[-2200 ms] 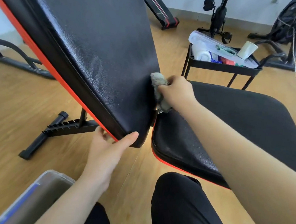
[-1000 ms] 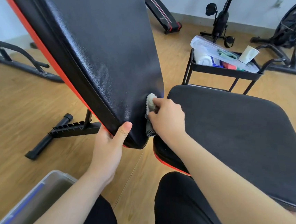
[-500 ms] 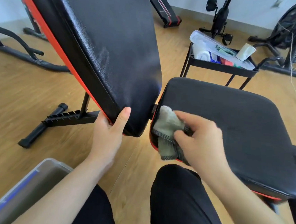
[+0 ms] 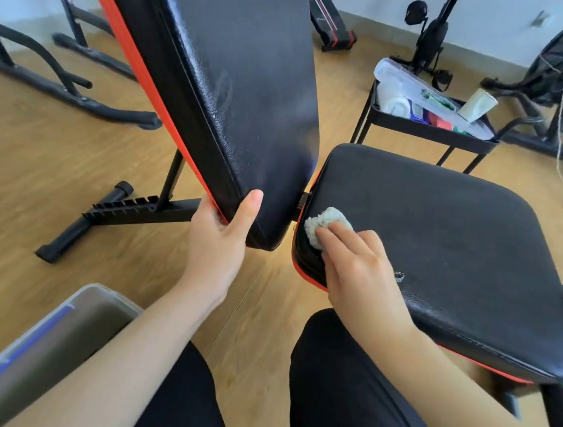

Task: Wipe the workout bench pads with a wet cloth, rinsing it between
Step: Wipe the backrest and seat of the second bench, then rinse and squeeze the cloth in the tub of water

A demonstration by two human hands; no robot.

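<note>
Back pad [image 4: 237, 88]: black, red-edged, tilted steeply up. A dull damp patch shows on its lower face.

Left hand [image 4: 217, 241]: grips the lower near corner of the back pad. The thumb lies on the front face and the fingers [image 4: 204, 212] wrap behind the red edge, closed on the pad.

Seat pad [image 4: 443, 235]: black, roughly level, just beside the bottom of the back pad with a narrow gap between them.

Cloth [image 4: 325, 222]: pale and bunched, lying on the seat pad at the corner nearest the back pad.

Right hand [image 4: 360, 269]: laid over the cloth, fingers nearly straight and close together, pressing it onto the seat pad. They are not curled round it. Most of the cloth is hidden beneath them.

Plastic tub [image 4: 55, 329]: on the wooden floor [image 4: 36, 172] by the person's left knee; contents cannot be made out.

Black cart [image 4: 429, 131]: beyond the seat pad, holding a clear box and a paper cup [image 4: 478, 105].
</note>
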